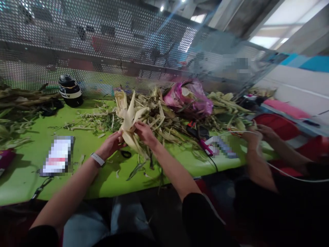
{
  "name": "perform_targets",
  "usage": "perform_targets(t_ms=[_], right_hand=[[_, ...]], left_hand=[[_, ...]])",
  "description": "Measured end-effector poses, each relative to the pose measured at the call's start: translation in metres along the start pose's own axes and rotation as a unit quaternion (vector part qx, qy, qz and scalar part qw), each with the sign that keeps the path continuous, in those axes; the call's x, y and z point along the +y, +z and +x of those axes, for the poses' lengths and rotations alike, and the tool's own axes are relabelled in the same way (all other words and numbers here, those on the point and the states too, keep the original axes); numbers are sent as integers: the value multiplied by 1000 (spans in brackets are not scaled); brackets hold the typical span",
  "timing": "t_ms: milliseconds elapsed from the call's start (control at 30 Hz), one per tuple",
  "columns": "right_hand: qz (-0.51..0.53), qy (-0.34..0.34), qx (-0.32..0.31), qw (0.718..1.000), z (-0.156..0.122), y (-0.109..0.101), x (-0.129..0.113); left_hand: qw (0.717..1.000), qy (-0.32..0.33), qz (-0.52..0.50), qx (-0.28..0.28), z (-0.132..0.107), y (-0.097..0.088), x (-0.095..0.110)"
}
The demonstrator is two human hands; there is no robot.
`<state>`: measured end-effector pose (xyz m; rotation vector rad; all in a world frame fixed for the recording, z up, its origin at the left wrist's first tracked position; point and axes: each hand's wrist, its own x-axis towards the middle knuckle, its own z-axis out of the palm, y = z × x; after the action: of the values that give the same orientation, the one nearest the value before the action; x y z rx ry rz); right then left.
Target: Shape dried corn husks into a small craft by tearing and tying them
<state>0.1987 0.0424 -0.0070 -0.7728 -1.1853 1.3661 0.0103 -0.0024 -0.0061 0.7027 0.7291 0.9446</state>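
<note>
A pale bundle of dried corn husks (129, 120) is held up over the table, its leaves splaying out at the top and hanging down at the bottom. My left hand (112, 143), with a white band on the wrist, grips the bundle from the left side. On the other side, the fingers of my right hand (145, 133) pinch the husks near the middle. Just below my left hand lies a small black ring (125, 154). A heap of loose dry husks (167, 120) spreads behind and to the right of my hands.
The green table (102, 185) carries a dark jar (70, 91), a phone (58, 156) on a strap and a pink plastic bag (190, 97). A perforated metal screen (102, 44) stands along the back. At right, a co-worker's hands (253, 135) work near a white cable (282, 173).
</note>
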Motion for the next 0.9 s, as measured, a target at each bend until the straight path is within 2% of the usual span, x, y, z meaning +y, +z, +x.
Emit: perform_targets(t_ms=[167, 267, 333, 433, 567, 700, 900], right_hand=[[-14, -4, 1, 1000, -10, 4, -10], [10, -9, -3, 1000, -12, -2, -24], [10, 0, 9, 1000, -10, -12, -32], [-12, 13, 79, 997, -1, -35, -39], [-39, -8, 171, 984, 15, -62, -43], [-97, -25, 185, 978, 33, -73, -46], [-185, -62, 151, 969, 74, -72, -37]], left_hand=[[997, 50, -25, 50, 5, -2, -1], [992, 89, -55, 66, 4, 0, 12], [983, 141, -81, 90, 2, 3, 23], [963, 219, -93, 131, -1, 10, 41], [942, 255, -97, 197, 2, 17, 60], [925, 270, -104, 247, 16, 20, 76], [917, 303, -42, 257, 58, 14, 105]])
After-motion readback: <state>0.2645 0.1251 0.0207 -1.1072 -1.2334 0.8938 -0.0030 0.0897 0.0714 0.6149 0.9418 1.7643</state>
